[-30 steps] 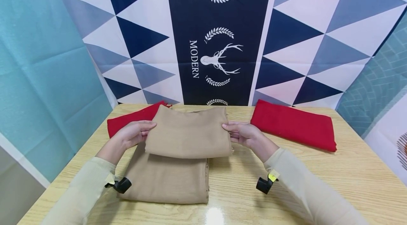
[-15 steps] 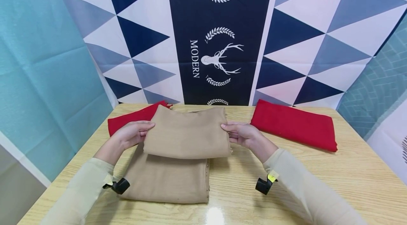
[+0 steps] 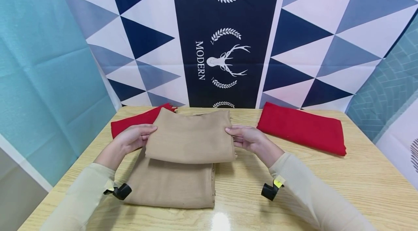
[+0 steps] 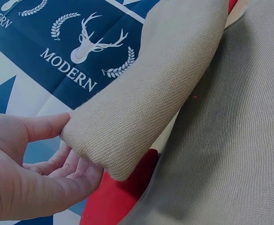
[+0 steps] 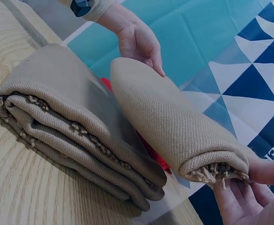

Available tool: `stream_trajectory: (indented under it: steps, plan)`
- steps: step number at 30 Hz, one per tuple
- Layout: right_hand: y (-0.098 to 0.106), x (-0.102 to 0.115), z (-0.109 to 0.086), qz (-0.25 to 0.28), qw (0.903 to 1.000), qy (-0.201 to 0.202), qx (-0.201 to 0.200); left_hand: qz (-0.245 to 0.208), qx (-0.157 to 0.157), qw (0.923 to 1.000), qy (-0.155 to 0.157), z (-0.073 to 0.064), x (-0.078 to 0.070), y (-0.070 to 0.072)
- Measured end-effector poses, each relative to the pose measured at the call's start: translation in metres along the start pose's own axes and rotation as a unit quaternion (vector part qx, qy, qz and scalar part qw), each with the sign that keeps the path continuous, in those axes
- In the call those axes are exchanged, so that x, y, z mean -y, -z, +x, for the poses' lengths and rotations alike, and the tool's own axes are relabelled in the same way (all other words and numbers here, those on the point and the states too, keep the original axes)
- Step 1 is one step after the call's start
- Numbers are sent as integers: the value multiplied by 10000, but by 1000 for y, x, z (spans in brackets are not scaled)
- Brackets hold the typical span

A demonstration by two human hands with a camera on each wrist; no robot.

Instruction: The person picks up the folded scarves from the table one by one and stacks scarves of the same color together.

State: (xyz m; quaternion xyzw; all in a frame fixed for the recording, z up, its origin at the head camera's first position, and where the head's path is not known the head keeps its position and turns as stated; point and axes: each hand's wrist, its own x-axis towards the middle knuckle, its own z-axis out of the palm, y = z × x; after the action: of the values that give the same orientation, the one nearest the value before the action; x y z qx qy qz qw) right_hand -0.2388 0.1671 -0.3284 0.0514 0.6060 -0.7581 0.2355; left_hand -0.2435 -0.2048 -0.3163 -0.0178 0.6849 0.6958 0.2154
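Note:
A folded tan scarf is held up between both hands, above the table. My left hand pinches its left end, thumb on top and fingers beneath. At the other end my right hand grips the scarf the same way. The right wrist view shows short fringe at that end. Below and nearer lies a second folded tan scarf, thick and layered, with fringe along its right side. The held scarf covers part of its far portion in the head view.
A red folded cloth lies at the back left, partly behind the held scarf and left hand. Another red folded cloth lies at the back right of the wooden table. A patterned fabric backdrop rises behind the table's far edge.
Both hands have shifted slightly left with the held tan scarf. The lower tan scarf and the red cloths stay in place.

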Motion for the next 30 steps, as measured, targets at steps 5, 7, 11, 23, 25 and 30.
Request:
stream_trajectory:
  steps: [5,7,11,23,25,30]
  plan:
    - [-2,0,0,0,10000,-13,-19,23,-11,10000,-9,-1,0,1]
    - [-3,0,0,9,10000,-15,-10,11,-12,10000,-6,-2,0,2]
    - [-3,0,0,10,10000,-6,33,-72,-54,10000,38,-3,-1,2]
    - [-5,-2,-1,72,9999,37,70,-133,-24,9999,53,-8,-4,2]
    - [-5,-2,-1,83,9999,43,83,-116,-30,9999,54,-9,-4,2]
    - [-6,-3,-1,101,9999,40,95,-122,-71,9999,70,-10,-3,4]
